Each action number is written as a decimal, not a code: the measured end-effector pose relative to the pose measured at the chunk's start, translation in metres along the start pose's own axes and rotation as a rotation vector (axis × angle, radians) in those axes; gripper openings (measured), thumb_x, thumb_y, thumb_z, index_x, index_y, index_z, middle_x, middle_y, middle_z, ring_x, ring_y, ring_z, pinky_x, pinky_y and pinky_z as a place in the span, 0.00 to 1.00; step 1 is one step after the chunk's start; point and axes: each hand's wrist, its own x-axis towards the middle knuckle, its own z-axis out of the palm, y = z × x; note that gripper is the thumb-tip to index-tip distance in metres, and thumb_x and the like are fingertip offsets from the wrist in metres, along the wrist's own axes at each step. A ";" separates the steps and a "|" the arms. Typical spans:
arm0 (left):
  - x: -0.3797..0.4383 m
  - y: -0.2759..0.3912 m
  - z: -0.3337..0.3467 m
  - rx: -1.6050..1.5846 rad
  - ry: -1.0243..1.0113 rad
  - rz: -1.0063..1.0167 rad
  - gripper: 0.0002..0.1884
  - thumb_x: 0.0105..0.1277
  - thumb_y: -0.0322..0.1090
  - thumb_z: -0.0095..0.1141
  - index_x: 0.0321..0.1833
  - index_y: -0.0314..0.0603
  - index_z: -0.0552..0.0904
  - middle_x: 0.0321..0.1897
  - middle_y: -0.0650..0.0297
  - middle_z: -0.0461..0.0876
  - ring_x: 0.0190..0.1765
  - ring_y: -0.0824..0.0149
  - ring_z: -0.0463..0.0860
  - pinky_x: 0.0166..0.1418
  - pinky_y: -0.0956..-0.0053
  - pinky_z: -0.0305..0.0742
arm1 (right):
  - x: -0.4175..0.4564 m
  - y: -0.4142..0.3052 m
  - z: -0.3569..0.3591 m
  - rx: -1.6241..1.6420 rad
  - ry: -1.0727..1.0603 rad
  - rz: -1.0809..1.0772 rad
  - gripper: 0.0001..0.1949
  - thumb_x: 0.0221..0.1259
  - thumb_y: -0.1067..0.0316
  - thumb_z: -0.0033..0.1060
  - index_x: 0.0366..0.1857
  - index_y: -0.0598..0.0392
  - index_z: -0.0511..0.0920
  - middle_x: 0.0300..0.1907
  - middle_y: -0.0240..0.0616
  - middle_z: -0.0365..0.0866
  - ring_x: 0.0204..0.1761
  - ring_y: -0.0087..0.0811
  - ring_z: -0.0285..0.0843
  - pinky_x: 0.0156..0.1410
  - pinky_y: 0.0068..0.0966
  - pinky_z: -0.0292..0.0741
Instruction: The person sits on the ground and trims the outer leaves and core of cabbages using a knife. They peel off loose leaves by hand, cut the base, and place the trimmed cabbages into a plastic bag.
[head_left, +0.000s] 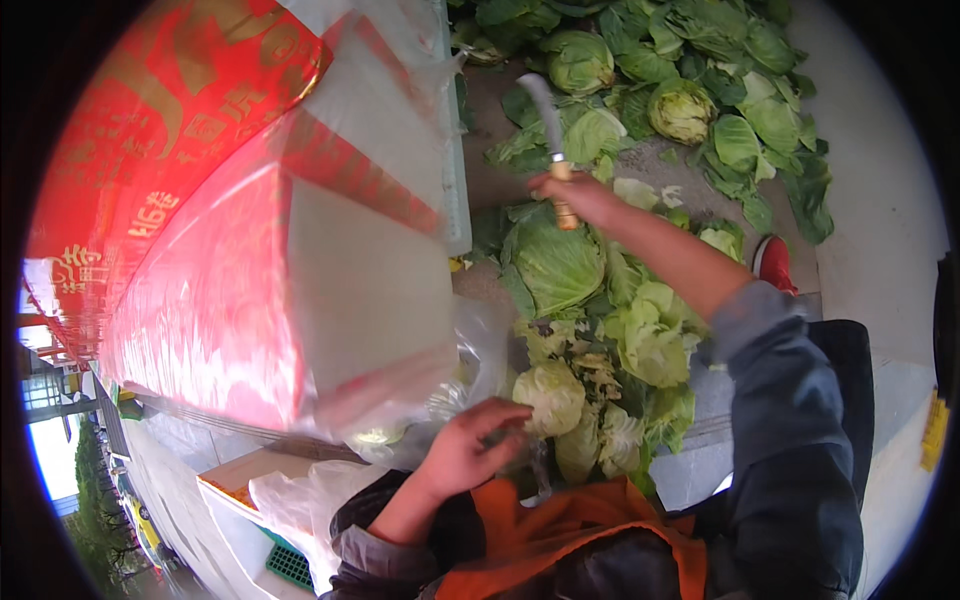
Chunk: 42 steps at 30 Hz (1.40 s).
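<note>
My right hand (581, 196) grips the wooden handle of a knife with a curved blade (546, 112), which points away from me above the cabbages. Below that hand lies a large green cabbage (559, 262). My left hand (476, 442) is nearer my body, its fingers bent and apart, beside a pale trimmed cabbage head (550, 397); whether the fingertips touch it I cannot tell. Loose outer leaves (652, 337) lie right of the pale head. A clear plastic bag (480, 345) is left of it, with pale green heads partly visible inside.
Large red and white packaging in clear plastic (217, 285) stands at the left, next to a pale crate edge (456, 172). More cabbages (681, 111) and leaves cover the ground ahead. A red shoe (774, 264) is at the right. A white box (247, 525) and green basket (289, 564) are lower left.
</note>
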 end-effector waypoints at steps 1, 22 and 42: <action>0.002 -0.002 0.002 0.034 0.061 0.034 0.15 0.59 0.25 0.58 0.51 0.36 0.79 0.44 0.55 0.80 0.45 0.60 0.82 0.48 0.72 0.76 | -0.001 0.002 0.014 -0.083 -0.041 0.048 0.16 0.55 0.54 0.58 0.41 0.52 0.83 0.34 0.31 0.82 0.37 0.25 0.78 0.43 0.24 0.73; 0.097 -0.072 0.026 0.627 0.217 -0.284 0.54 0.43 0.59 0.69 0.72 0.44 0.56 0.66 0.45 0.56 0.66 0.46 0.64 0.69 0.60 0.62 | -0.257 0.095 -0.079 -0.635 0.748 -0.153 0.18 0.49 0.61 0.61 0.45 0.56 0.78 0.45 0.51 0.79 0.46 0.51 0.76 0.53 0.40 0.74; 0.133 -0.089 0.025 0.532 0.255 -0.311 0.62 0.41 0.60 0.72 0.71 0.31 0.50 0.67 0.45 0.60 0.68 0.48 0.62 0.69 0.62 0.61 | -0.217 0.079 0.061 -0.804 0.318 -0.174 0.10 0.64 0.61 0.48 0.36 0.58 0.70 0.27 0.47 0.80 0.29 0.48 0.81 0.33 0.41 0.77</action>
